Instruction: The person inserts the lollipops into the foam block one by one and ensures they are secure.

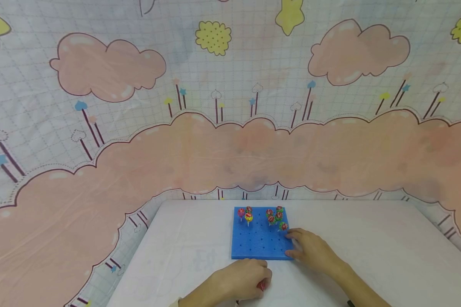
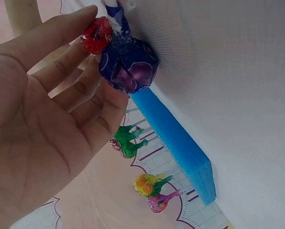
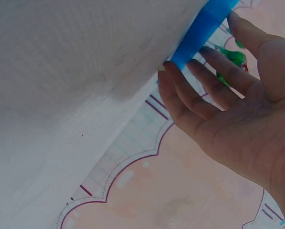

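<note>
My left hand [image 1: 243,279] is in front of the blue pegboard-like foam block [image 1: 255,247], its thumb and fingers pinching a red-wrapped lollipop [image 2: 96,36]. Nearer the left wrist camera, a dark blue and purple lollipop [image 2: 129,67] overlaps the fingers; whether the hand touches it I cannot tell. At the block's right edge, my right hand [image 1: 315,251] rests with spread, gently bent fingers and steadies nothing else. Green-and-red lollipops [image 1: 278,215] stand upright in the block's back right. A yellow lollipop [image 1: 248,218] and a pink one [image 1: 241,212] stand at its back left.
The block's top has rows of small holes. It sits on a white table [image 1: 184,238] close to the back edge. Behind the table hangs a cloth [image 1: 230,157] printed with pink clouds.
</note>
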### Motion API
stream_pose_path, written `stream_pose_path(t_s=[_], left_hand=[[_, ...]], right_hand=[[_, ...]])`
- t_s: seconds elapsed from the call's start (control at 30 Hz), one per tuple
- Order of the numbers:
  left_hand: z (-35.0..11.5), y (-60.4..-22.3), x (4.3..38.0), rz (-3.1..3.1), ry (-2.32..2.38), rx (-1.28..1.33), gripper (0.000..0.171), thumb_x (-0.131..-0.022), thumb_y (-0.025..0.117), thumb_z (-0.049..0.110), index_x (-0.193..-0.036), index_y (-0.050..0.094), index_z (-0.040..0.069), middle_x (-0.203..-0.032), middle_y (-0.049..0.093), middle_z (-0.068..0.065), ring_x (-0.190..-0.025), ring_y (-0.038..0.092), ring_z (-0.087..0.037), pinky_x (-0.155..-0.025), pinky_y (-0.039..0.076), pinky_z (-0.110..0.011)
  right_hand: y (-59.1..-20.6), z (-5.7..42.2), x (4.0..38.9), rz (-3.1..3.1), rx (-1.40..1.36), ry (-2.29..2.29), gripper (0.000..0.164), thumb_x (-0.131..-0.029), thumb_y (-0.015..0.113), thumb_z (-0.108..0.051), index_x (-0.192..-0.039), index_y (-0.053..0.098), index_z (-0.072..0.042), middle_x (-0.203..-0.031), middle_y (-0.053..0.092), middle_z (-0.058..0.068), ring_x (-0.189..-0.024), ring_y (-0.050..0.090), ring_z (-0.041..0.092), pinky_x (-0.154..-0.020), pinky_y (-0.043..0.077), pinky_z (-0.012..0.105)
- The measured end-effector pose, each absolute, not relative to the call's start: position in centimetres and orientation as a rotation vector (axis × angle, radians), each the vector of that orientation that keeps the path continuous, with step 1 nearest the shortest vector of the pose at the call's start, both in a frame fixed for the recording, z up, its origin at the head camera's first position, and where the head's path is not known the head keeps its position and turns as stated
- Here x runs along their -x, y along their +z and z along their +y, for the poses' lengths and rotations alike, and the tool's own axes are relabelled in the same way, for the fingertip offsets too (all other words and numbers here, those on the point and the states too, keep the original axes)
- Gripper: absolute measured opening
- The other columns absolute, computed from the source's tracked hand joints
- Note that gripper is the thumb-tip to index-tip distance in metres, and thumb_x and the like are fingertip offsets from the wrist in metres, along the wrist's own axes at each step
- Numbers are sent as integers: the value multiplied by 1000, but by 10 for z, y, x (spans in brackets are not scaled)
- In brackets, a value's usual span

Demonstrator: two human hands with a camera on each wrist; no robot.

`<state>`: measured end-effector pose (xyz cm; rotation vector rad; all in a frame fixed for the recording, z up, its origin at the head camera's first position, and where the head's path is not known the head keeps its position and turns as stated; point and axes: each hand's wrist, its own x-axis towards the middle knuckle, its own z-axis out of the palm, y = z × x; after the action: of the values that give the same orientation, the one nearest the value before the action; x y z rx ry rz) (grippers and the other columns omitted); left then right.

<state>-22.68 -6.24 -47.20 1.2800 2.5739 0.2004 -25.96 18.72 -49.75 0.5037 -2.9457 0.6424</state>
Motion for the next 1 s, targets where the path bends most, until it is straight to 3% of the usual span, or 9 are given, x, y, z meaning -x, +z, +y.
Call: stream_pose_path(t_s=[0.6,1.0], left_hand=[[-60,-464,228,2540,347,-1279,10,-96,78,22,-102,70,23,-88,52,16,-77,50,1,-72,46,-13],[-61,-459,229,2589,378,-1367,12,-94,80,19,-99,69,22,-90,53,16,-76,49,4,-69,44,-11]], right_hand=[[-495,188,259,-2931,-521,658,47,-89,84,-33,-126,73,-6,-137,67,13,-130,61,38,-107,49,57],[-497,188,259,-2935,-513,669,47,-89,84,-32,-126,72,-6,-139,65,14,-131,60,39,-108,49,57]])
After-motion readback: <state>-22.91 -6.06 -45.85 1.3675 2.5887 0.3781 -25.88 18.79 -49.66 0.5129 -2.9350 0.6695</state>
